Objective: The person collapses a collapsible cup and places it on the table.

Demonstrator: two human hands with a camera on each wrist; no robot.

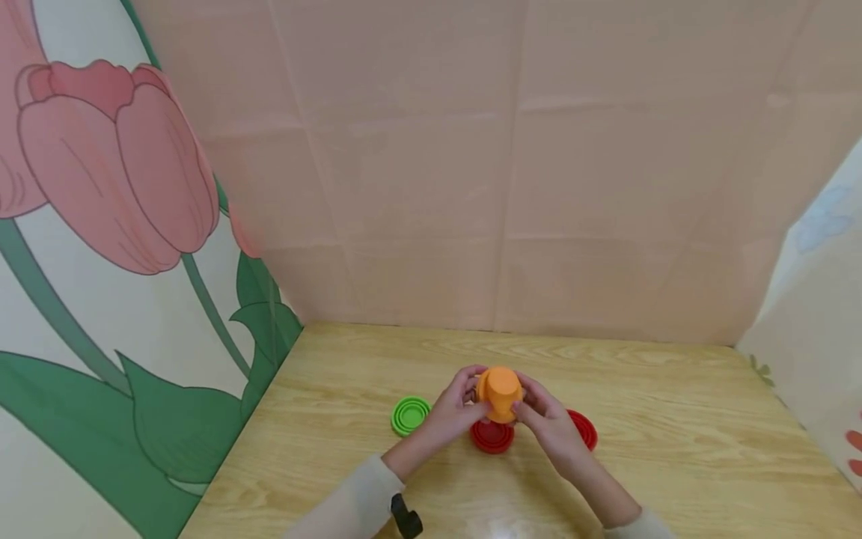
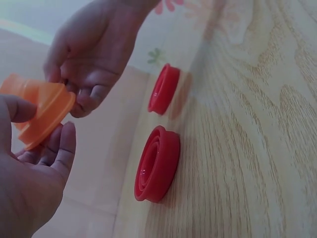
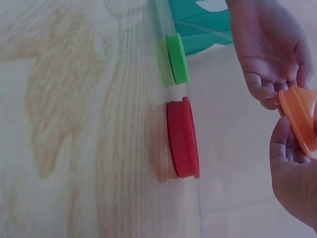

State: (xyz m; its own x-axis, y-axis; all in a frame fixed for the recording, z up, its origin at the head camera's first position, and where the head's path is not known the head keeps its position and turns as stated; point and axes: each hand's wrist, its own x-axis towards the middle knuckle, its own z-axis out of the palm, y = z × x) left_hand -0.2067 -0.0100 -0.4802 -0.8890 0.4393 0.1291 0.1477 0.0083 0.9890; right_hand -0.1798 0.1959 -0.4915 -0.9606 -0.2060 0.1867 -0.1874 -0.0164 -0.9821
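Both hands hold an orange collapsible silicone cup (image 1: 502,393) up above the table, its narrow base raised toward the head camera and its wide rim below. The left hand (image 1: 459,408) grips its left side, thumb on the wall and fingers at the rim, as the left wrist view shows. On the opposite side the right hand (image 1: 548,428) pinches the rim between thumb and fingers. Part of the cup (image 3: 298,119) is cut off in the right wrist view. Beneath the hands a flattened red cup (image 1: 491,437) lies on the table, partly hidden by them.
Another flattened red cup (image 1: 583,430) lies to the right, partly behind the right hand. To the left is a flattened green cup (image 1: 411,415). The wooden table (image 1: 337,374) meets a pinkish cloth (image 1: 404,187) at the back and a tulip-printed panel (image 1: 108,165) at left.
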